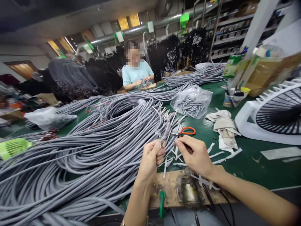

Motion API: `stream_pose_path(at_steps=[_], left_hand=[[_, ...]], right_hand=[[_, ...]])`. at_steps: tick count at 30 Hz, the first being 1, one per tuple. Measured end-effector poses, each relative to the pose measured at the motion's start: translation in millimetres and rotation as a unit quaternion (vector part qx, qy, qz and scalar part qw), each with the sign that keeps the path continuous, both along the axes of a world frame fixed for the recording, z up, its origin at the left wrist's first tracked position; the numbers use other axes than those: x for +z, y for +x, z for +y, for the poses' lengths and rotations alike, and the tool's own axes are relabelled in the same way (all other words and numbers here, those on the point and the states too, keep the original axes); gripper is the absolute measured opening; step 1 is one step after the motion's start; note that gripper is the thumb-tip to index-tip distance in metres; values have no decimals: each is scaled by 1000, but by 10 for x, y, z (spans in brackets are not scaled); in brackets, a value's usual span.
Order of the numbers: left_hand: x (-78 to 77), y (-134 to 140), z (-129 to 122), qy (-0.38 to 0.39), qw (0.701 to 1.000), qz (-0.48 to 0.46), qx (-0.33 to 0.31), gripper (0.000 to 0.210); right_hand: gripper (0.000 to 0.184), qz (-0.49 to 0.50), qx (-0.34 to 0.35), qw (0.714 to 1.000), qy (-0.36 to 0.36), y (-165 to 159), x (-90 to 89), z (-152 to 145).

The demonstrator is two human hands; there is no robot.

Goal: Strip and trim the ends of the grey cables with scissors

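Here they are, a great sweep of grey cables filling the ground at 9 to 11 o'clock of the left hand, their loose pale ends fanning out at 1 o'clock, just beyond the knuckles! An orange-handled tool sits at 12 o'clock of the right hand, close by.

Across the green worktop we go: white strips strewn at 3 o'clock of that right hand, a clear bag of grey pieces at 12, a white fan out at 2. Down at 6, a wooden board carries a stained metal block. Far side, 11 o'clock, a co-worker in a light blue shirt sits before racks of dark hanging bundles.

And the hands! The left is clenched, thumb pinching a small greyish piece, too blurred to name. The right is curled, thumb and forefinger nearly meeting; whether they have closed on anything, I cannot tell.
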State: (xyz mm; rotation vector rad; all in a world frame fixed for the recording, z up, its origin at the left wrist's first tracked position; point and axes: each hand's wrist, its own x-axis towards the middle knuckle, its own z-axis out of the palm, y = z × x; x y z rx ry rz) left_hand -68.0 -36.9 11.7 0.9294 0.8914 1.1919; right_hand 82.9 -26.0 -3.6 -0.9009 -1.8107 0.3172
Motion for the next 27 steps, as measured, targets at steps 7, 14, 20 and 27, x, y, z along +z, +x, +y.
stream_pose_path(at_steps=[7,14,20,27], left_hand=[[-31,49,-20,2,999,25,-20,34],[-120,101,-34,89,983,157,26,28],[-92,174,-70,97,972,191,98,23],[-68,177,-89,119,961,185,167,20]], right_hand=[[17,-12,25,1000,14,-45,-10,4],[18,15,22,1000,8,-26,7,-14],[10,-17,27,981,191,19,-53,-47],[12,-38,61,977,200,34,4,-77]])
